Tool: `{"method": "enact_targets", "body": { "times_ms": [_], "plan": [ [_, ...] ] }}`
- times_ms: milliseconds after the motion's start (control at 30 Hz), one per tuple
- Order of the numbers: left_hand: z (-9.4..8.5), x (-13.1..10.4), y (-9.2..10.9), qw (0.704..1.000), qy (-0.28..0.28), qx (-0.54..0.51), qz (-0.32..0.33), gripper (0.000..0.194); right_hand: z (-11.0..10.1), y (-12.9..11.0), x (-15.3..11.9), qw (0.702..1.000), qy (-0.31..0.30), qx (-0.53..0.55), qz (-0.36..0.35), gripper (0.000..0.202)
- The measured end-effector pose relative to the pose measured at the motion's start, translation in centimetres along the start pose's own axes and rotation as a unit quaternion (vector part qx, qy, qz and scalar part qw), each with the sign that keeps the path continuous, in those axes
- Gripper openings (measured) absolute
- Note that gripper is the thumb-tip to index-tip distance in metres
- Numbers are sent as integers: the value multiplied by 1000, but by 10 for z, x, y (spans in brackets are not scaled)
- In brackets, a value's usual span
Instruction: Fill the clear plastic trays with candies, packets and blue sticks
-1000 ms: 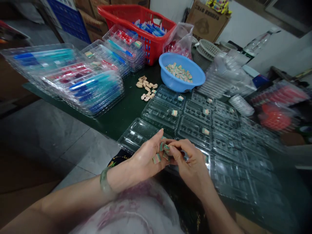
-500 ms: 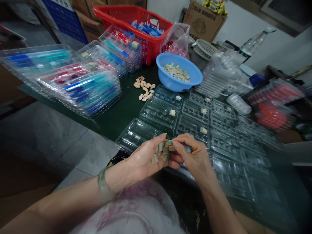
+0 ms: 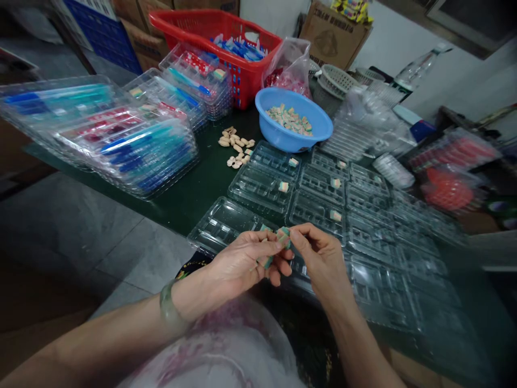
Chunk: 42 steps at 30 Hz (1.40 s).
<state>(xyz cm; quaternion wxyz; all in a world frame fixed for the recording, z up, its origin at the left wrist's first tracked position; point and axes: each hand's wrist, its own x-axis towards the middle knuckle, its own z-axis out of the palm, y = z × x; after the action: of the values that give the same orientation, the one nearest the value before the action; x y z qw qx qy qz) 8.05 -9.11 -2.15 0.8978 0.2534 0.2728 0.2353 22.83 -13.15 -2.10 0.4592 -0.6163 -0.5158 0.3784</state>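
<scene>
My left hand (image 3: 242,258), a jade-coloured bangle on its wrist, is closed around several small striped blocks that look like erasers. One striped eraser (image 3: 283,236) shows at the tips of its thumb and fingers. From the other side, my right hand (image 3: 323,256) pinches the edge of that same eraser between thumb and forefinger. Below both hands lie clear plastic trays (image 3: 258,186) in rows on the dark green table. Some trays have a single eraser (image 3: 335,215) in a corner compartment. Beyond them a blue basin (image 3: 264,121) holds many more erasers.
Filled trays of blue pens (image 3: 149,151) are stacked at the left. A red basket (image 3: 242,81) stands behind them, with a cardboard box (image 3: 333,37) farther right. Peanuts (image 3: 236,140) lie beside the basin. Clear packaging (image 3: 363,126) and a crumpled bag (image 3: 288,64) crowd the back.
My left palm, which was open and turned up with several erasers showing, has closed over them. One eraser now sits between the fingertips of both hands. The view has shifted slightly.
</scene>
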Motion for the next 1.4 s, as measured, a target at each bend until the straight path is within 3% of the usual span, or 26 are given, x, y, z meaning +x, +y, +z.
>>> {"method": "enact_targets", "body": {
  "times_ms": [200,400,633,933,1233,1400],
  "plan": [
    [2,-1,4,999,17,16,-40,14,3,-1,-5,999,22,35,7,16],
    [6,-3,3,998,43,47,-17,17,1,-2,-7,992,111,66,-14,15],
    [7,-2,-3,987,64,134,57,14,-3,-15,-17,999,-10,-19,-46,16],
    [4,-4,-6,966,65,215,129,21,-9,-10,-19,996,18,-68,-53,12],
    [1,-2,-13,928,101,300,198,18,4,-5,-23,997,66,37,-4,9],
    [5,-5,-9,916,95,334,198,20,4,-2,-28,995,81,57,-9,10]
  ]
}}
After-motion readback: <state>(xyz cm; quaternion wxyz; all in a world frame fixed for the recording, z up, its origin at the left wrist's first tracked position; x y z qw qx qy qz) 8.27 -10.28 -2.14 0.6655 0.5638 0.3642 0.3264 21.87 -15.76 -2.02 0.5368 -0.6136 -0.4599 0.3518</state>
